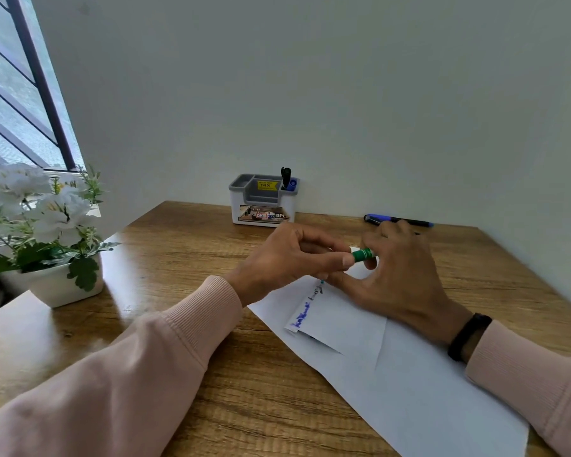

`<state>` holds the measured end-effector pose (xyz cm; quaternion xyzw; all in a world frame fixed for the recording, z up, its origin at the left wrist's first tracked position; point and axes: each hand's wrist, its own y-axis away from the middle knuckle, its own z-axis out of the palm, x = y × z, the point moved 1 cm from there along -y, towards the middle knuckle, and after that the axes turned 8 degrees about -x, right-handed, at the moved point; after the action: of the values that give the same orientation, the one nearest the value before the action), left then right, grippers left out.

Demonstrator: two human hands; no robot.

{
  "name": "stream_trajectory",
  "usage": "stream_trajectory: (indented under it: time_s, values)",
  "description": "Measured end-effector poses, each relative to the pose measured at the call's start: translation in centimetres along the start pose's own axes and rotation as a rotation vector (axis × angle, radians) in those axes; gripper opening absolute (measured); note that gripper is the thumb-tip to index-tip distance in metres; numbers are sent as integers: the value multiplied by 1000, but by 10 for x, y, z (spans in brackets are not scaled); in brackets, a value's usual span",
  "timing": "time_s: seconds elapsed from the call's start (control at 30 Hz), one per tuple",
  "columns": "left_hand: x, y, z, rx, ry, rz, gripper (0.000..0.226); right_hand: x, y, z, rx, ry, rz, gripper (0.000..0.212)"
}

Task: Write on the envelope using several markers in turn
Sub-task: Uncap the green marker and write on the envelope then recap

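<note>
A white envelope [393, 367] lies slanted on the wooden table, with blue and dark scribbles near its far left end. Above that end, both hands meet on a green marker [363, 254]. My left hand [287, 258] pinches one end between thumb and fingers. My right hand [399, 275] wraps its fingers around the other end, the palm resting on the envelope. Most of the marker is hidden by the fingers. I cannot tell whether its cap is on or off.
A grey and white pen holder [264, 201] stands against the wall with a black and a blue marker in it. A blue marker [398, 220] lies on the table behind my right hand. A pot of white flowers [43, 232] sits at the left.
</note>
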<state>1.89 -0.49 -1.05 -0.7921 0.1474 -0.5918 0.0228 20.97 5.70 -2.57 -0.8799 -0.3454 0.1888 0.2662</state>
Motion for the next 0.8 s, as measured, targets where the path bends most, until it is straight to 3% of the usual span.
stream_trajectory:
  time_s: [0.4, 0.57, 0.8]
  values:
    - [-1, -2, 6, -95, 108, -90, 21, -3, 4, -2, -31, 17, -45, 55]
    - [-2, -3, -5, 67, 140, -21, 15, 2, 1, 0, -104, -61, -118, 44]
    - [1, -1, -19, 242, 143, 51, 25, -4, -14, -3, 65, 101, -298, 21]
